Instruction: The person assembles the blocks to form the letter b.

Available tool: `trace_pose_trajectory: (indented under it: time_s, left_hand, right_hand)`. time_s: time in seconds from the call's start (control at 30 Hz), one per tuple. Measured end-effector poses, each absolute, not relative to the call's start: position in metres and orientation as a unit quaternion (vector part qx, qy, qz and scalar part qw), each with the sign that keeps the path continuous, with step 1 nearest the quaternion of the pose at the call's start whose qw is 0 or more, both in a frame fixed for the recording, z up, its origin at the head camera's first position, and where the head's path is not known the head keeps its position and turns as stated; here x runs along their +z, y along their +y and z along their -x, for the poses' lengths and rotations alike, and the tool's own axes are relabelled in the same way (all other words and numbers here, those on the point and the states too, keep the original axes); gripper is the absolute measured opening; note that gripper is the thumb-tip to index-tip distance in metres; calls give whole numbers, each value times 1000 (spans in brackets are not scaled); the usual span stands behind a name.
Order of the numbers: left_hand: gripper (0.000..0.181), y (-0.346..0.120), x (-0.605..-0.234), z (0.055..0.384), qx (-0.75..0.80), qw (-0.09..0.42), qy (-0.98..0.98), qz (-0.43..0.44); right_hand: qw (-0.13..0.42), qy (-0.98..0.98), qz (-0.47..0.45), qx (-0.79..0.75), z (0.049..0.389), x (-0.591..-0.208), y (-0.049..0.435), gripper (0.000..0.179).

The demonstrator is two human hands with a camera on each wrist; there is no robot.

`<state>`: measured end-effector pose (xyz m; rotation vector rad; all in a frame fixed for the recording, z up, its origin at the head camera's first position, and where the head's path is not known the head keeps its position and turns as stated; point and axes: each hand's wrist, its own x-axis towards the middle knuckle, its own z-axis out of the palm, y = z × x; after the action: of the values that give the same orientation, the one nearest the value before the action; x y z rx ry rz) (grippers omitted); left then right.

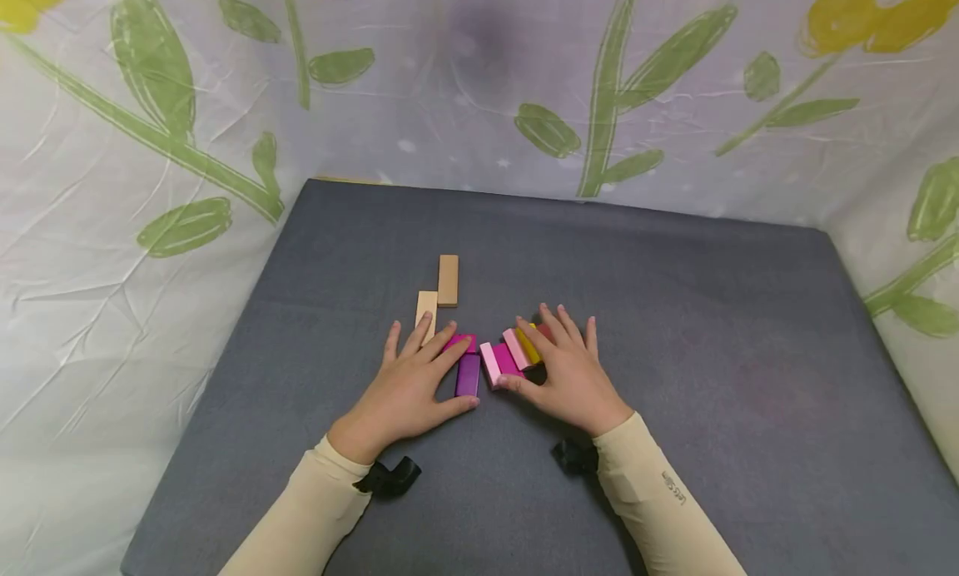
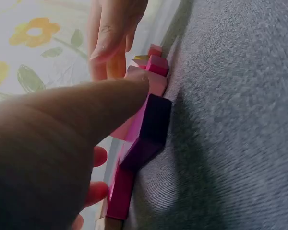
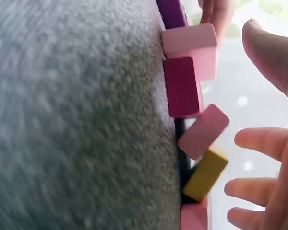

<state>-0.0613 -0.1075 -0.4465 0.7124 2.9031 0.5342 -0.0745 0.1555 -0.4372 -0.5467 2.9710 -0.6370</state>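
Note:
My left hand (image 1: 404, 393) spreads over a purple block (image 1: 468, 376) and a magenta block (image 1: 466, 343), thumb by the purple one's near end and fingertips at the magenta one. Just right of them, my right hand (image 1: 573, 376) hovers with fingers spread and fairly straight. Beneath and beside it lie a light pink block (image 3: 189, 40), a second magenta block (image 3: 182, 86), another pink block (image 3: 204, 132) and a yellow block (image 3: 206, 175), the last two tilted. A reddish block (image 3: 194, 218) is partly covered by the hand in the head view. Something dark shows under the tilted blocks.
Two plain wooden blocks, a farther one (image 1: 448, 280) and a nearer one (image 1: 426, 314), lie beyond my left hand. Everything rests on a grey cloth-covered table (image 1: 712, 351). A flower-printed curtain (image 1: 464, 101) hangs behind and at both sides.

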Motion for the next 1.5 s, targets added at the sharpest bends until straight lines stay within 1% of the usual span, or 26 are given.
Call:
trace_pose_trajectory:
  time_s: [0.27, 0.33, 0.4, 0.53, 0.57, 0.63, 0.83, 1.03, 1.33, 1.5]
  left_hand:
    - [78, -110, -450, 59, 192, 35, 954, -226]
    - [74, -112, -451, 60, 211, 20, 954, -212]
    - [68, -113, -452, 62, 237, -14, 952, -193]
    - [48, -118, -456, 68, 275, -103, 945, -144]
    - [46, -119, -457, 70, 278, -119, 944, -133]
    - [44, -121, -459, 72, 284, -132, 943, -114]
    - [41, -125, -463, 74, 285, -113, 948, -89]
    - [38, -128, -465, 74, 266, -112, 954, -87]
    - [36, -125, -470, 75, 254, -122, 955, -90]
    - [36, -123, -473, 74, 248, -118, 957, -95]
  right_hand:
    - [24, 955, 193, -224, 81, -426, 145, 82]
    - [21, 956, 192, -222, 85, -419, 142, 79]
    - [17, 956, 191, -224, 89, -411, 139, 76]
    - [14, 954, 188, -235, 95, -398, 133, 70]
    - [15, 953, 187, -239, 96, -396, 132, 68]
    - [21, 949, 188, -252, 100, -392, 129, 66]
    - [47, 935, 193, -295, 115, -384, 118, 57]
    - [63, 929, 192, -309, 135, -378, 104, 49]
    - [105, 918, 196, -328, 160, -380, 76, 46]
    - [110, 923, 194, -312, 170, -390, 68, 47]
